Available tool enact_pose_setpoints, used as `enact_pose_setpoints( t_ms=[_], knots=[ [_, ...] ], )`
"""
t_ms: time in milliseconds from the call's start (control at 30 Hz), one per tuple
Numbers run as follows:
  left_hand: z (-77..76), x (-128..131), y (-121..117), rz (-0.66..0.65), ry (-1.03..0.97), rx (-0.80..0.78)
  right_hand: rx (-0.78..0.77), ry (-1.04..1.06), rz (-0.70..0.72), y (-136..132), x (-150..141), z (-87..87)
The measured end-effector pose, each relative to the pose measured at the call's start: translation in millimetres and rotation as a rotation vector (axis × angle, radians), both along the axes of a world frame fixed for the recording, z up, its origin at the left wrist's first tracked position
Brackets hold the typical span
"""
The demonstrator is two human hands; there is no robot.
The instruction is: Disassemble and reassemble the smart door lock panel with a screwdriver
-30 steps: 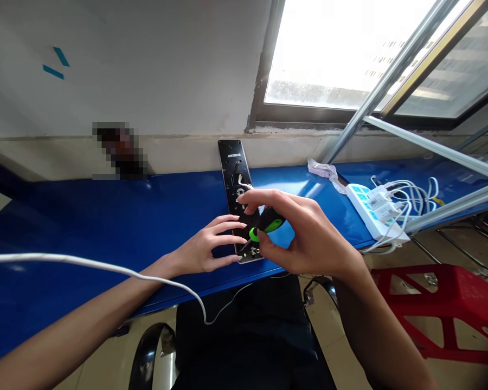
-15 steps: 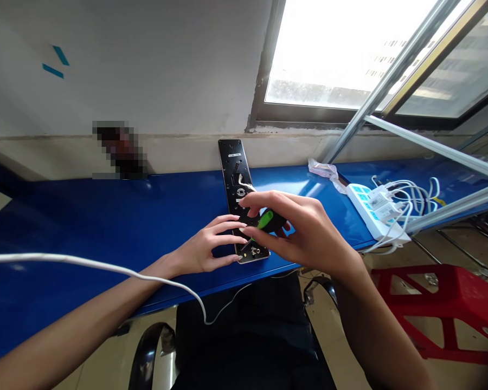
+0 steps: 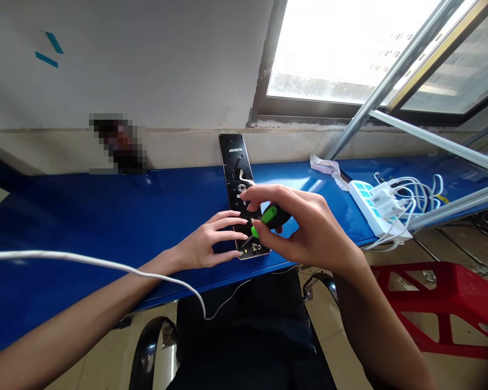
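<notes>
A long black panel, perhaps a door lock's back, lies on the blue table, its far end towards the wall. Small fittings and a white connector cable show on its face. My right hand grips a green and black screwdriver, whose shaft slants down to the panel's near end. My left hand rests with fingers spread at the panel's left edge, fingertips on it near the screwdriver's tip. What the tip touches is too small to make out.
A white power strip with chargers and cables stands on the blue table at right, near a metal frame. A white cable crosses over my left forearm. A red stool is at lower right.
My right hand has shifted its hold on the screwdriver, and more of the green handle shows now. The left hand stays at the panel. The whole view has shifted slightly.
</notes>
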State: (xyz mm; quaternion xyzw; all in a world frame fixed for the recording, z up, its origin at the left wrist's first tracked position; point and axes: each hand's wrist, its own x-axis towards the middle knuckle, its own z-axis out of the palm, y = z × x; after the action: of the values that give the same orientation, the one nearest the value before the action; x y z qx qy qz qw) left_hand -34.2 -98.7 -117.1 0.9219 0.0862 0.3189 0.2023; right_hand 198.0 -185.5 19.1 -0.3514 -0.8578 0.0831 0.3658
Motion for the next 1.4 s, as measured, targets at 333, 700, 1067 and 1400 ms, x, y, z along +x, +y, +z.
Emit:
enact_pose_setpoints(
  t_ms=[333,700,1067,1400],
  knots=[
    [0.8,0,1,0.001,0.008,-0.011,0.005,-0.013,-0.005,-2,1,0.2],
    [-1.1,1,1,-0.012,-0.004,-0.003,0.031,-0.002,-0.032,-4,1,3.0],
    [3.2,12,-9,0.076,-0.106,0.005,0.01,0.03,-0.084,-6,11,6.1],
    [22.0,11,-14,0.06,0.129,0.161,-0.024,0.061,-0.106,-5,24,-1.4]
  ],
)
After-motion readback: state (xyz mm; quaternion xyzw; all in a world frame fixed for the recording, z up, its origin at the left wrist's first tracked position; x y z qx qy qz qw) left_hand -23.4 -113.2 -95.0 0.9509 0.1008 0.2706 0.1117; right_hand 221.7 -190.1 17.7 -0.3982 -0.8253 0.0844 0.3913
